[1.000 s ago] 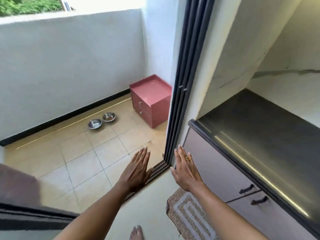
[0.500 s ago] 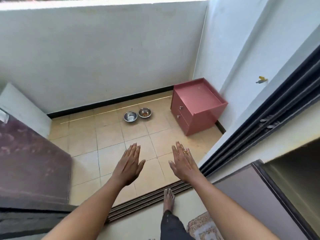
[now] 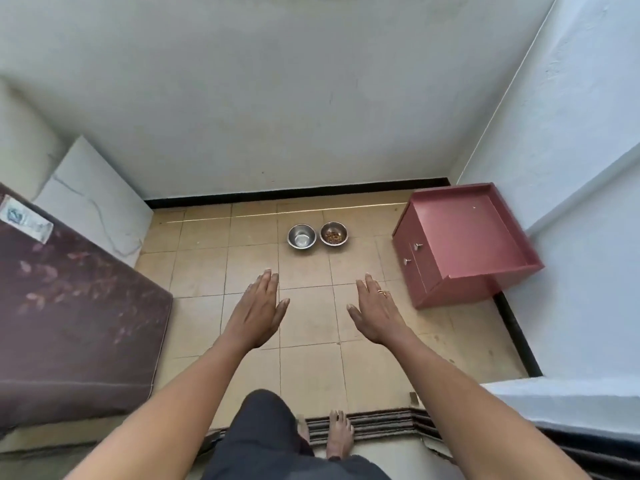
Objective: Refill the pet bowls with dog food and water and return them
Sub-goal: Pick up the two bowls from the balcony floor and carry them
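Nearest the camera: a bare foot (image 3: 340,434) on the dark ribbed door-track threshold (image 3: 374,426), a knee in dark cloth beside it. Both forearms stretch forward over the beige tiled floor (image 3: 311,372). The left hand (image 3: 258,311) is flat, palm down, fingers together and extended, holding nothing. The right hand (image 3: 375,311), with a gold ring on one finger, is likewise flat and empty. Neither hand touches anything. To the left lies a dark maroon patterned mattress (image 3: 69,317), with a pale marble-look slab (image 3: 93,199) leaning behind it. To the right stands a pink two-drawer cabinet with a raised-rim top (image 3: 460,240). Farther on, near the black skirting of the grey back wall, two small round stainless steel bowls sit side by side on the tiles, rims touching or nearly so. The left steel bowl (image 3: 301,236) looks empty, or holds only clear water; cannot tell. The right steel bowl (image 3: 334,233) holds a thin scatter of brown kibble. Both are well apart from the hands. Judgement: thin steel bowls like these should be light, rigid and not fragile, but smooth and somewhat slippery, and apt to clatter. Best hold is probably the rolled rim, thumb inside and fingers under the outer wall, one bowl per hand, kept level so the leftover kibble stays put.
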Available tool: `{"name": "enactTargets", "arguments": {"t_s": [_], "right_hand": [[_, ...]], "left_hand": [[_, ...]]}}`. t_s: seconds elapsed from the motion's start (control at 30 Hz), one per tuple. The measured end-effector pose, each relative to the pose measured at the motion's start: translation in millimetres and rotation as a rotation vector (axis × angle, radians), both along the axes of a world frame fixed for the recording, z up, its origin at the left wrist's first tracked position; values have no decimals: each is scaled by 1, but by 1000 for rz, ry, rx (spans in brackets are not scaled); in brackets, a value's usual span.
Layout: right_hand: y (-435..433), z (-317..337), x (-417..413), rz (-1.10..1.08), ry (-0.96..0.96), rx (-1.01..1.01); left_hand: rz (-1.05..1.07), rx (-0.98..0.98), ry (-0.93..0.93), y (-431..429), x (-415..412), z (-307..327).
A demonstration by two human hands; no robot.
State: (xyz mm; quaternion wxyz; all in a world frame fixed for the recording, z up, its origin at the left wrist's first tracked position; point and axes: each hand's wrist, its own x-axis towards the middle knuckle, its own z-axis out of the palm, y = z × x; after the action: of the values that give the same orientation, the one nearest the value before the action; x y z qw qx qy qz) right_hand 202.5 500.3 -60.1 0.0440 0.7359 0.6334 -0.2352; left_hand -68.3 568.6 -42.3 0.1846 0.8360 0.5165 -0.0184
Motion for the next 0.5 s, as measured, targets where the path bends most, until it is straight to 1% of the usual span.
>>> {"name": "enactTargets", "arguments": {"t_s": [0.07,0.23,0.33,0.4,0.5], "right_hand": [[35,-4,6,-25,12,-4],[126,-27,18,-70,5,-30],[176,-39,26,-152,-3,-64],[202,-42,29,-199,3,-101],[245,-53,38,-205,19,-122]], "left_hand": [[-8,20,-9,37,7,-3],[-31,-36,22,148,15,-34],[-79,-80,51,218,21,-51],[-103,-92,58,254,23,-54],[-141,-130,66,306,29,-63]]}}
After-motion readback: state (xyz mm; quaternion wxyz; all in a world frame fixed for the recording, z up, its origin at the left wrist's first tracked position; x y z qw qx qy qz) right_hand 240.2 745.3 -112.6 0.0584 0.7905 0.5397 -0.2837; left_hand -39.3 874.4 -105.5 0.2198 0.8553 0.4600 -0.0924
